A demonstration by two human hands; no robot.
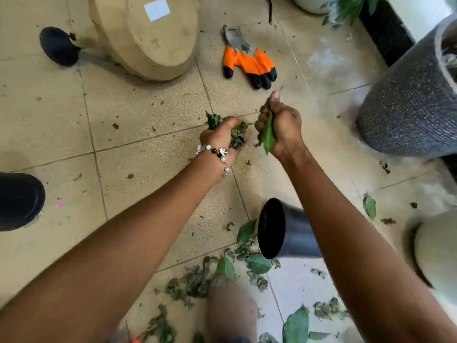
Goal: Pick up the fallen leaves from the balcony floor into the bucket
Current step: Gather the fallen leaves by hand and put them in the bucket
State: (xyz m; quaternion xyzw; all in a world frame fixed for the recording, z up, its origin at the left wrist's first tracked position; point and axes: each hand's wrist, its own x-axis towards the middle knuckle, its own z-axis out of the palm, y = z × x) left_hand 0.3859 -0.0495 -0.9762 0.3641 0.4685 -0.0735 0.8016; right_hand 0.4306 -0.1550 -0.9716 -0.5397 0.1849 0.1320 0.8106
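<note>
We are gripping crumpled leaves (238, 134) in our left hand (218, 137) and 1 green leaf (268, 137) in our right hand (282, 127), fingers curled, above the floor (148, 144).

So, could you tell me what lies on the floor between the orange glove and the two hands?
Head view: only bare tile with small crumbs lies between the orange glove and the left hand and right hand.
</note>
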